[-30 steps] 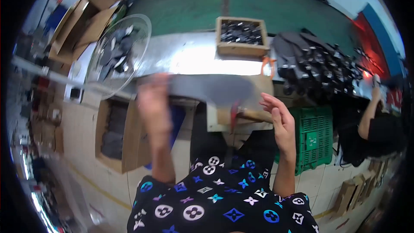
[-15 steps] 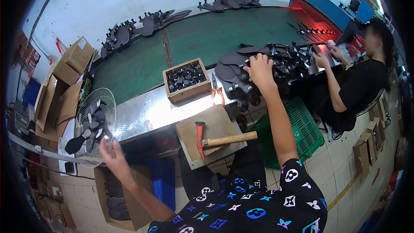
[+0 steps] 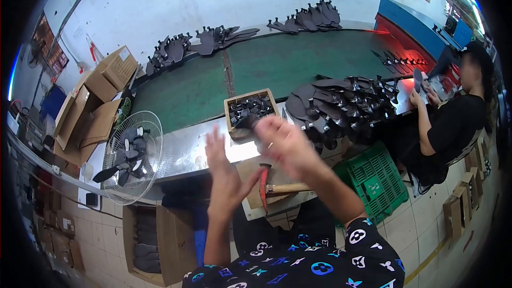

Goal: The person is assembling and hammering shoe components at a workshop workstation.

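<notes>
In front of me my right hand (image 3: 288, 146) is closed on a dark sole-like piece (image 3: 246, 122), blurred by motion, in front of the wooden box (image 3: 229, 120) of small black parts. My left hand (image 3: 224, 173) is raised beside it, empty, with fingers and thumb apart. Below the hands, a hammer (image 3: 288, 187) with a red head and wooden handle lies on a tan board (image 3: 256, 210) over my lap. To the right of the box lies a pile of dark grey soles with black heels (image 3: 325, 104). My right hand partly covers the board.
A wire basket like a fan guard (image 3: 158, 149), holding several dark soles, stands left. A green conveyor belt (image 3: 298, 53) runs behind. A green crate (image 3: 378, 181) is at lower right. A person (image 3: 453, 122) at right handles a sole. An open carton (image 3: 178, 240) holds soles.
My right hand has come from the sole pile toward the middle with a dark piece. My left hand has moved from beside the wire basket toward it. The view has shifted.
</notes>
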`<state>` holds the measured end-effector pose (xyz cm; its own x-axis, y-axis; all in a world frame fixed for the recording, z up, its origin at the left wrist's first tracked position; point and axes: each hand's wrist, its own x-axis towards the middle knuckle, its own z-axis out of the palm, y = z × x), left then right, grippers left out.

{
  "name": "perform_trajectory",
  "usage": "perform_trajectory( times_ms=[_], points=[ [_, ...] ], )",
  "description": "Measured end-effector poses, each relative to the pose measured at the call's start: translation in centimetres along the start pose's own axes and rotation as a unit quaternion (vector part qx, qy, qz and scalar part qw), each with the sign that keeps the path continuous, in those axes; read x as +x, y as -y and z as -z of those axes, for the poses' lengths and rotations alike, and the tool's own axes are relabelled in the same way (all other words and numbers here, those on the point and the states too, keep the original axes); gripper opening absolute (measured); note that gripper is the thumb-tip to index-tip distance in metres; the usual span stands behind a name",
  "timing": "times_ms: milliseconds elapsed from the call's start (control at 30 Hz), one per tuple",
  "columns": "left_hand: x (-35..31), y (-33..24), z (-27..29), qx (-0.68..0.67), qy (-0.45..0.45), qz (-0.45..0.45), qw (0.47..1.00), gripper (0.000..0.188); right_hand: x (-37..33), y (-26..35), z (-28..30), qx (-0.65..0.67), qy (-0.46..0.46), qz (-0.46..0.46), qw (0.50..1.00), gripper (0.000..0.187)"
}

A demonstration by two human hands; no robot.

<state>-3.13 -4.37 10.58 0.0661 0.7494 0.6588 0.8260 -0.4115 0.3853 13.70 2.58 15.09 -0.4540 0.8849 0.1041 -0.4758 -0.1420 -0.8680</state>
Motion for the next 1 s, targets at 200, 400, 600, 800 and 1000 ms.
perform_trajectory(
  times_ms=[200,400,600,800,1000],
  points=[
    [-0.2,-0.2,-0.3,-0.222,-0.231,0.165,0.933,0.037,-4.2,-2.7,1.6,-0.131,0.197,0.054,0.970,0.048],
    [-1.5,-1.2,1.7,-0.478,-0.162,0.317,0.803,0.038,-14.1,-10.6,14.2,-0.729,-0.019,0.062,0.681,0.055],
    [-4.4,0.3,-7.7,-0.029,0.165,0.240,0.956,0.049,-23.2,-14.2,17.8,-0.565,-0.227,-0.039,0.793,0.025],
    [0.2,4.2,-9.3,0.048,0.038,0.191,0.980,0.063,-28.0,-14.1,13.9,-0.408,-0.348,-0.027,0.844,0.021],
    [7.5,13.9,-11.2,0.174,-0.008,0.121,0.977,0.020,-23.8,-14.2,13.9,-0.223,-0.341,0.002,0.913,0.011]
  ],
)
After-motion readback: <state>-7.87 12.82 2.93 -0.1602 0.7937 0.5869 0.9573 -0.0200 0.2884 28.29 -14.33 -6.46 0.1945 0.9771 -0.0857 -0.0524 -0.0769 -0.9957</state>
